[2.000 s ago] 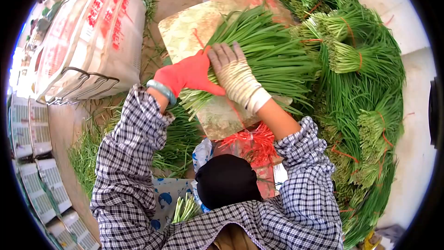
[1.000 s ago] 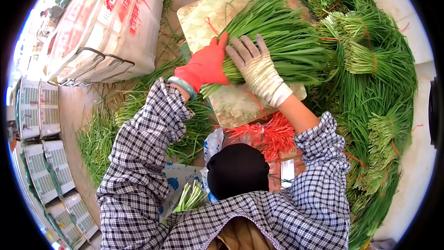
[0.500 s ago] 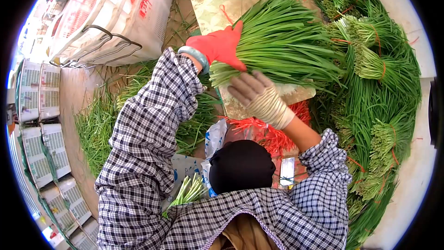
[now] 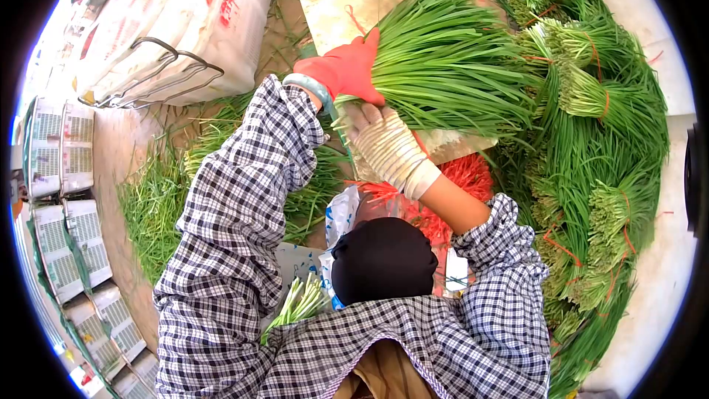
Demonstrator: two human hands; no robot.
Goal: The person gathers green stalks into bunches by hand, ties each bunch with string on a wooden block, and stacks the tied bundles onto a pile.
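A loose bundle of long green stalks [image 4: 450,59] lies across a worn pale board [image 4: 332,7], its leafy ends pointing right. My left hand [image 4: 347,70], in a red glove, presses over the stalks near their pale ends, thumb and fingers spread around them. Just below it, my right hand [image 4: 384,140], in a cream and grey glove, touches the pale ends from the near side, fingers partly hidden beside the red glove. A red tie [image 4: 356,21] shows on the board beyond my left hand. Red ties [image 4: 473,177] are heaped at the board's near edge.
Tied green bundles [image 4: 583,96] are piled along the right side. A white crate [image 4: 177,29] with metal handles stands at upper left, and more crates [image 4: 48,148] line the left edge. Loose stalks [image 4: 155,207] litter the floor. A few short stalks [image 4: 299,301] lie near my lap.
My right hand has come off the top of the leaves, moved down toward me, then left to the pale ends. My left hand stays on the bundle. The view has shifted.
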